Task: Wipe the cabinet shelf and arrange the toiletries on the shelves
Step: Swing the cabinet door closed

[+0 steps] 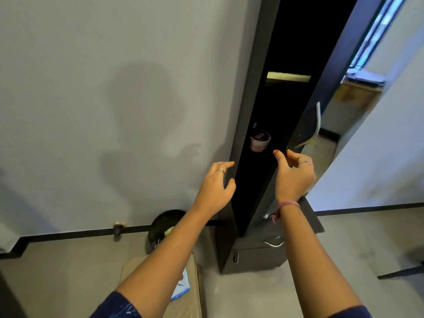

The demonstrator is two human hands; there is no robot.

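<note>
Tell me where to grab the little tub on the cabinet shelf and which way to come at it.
Grip the tub around its round side wall, just under the lid. Come straight in from the open front, probably with the right hand, the nearer one. It stands upright near the cabinet left wall, leaving little room from that side.

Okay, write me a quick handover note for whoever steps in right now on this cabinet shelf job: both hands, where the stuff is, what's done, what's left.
Left hand: empty, fingers loosely spread, by the left edge of the tall dark cabinet.
Right hand: empty, fingers curled, in front of the open cabinet door.
Things: one small jar sits on a shelf inside; the rest of the interior is too dark to read. No cloth is in view. A cardboard box stands on the floor by the cabinet's base.
Done: door open.
Left: nothing shows the shelf wiped; wiping and arranging the toiletries appear still to do.
</note>
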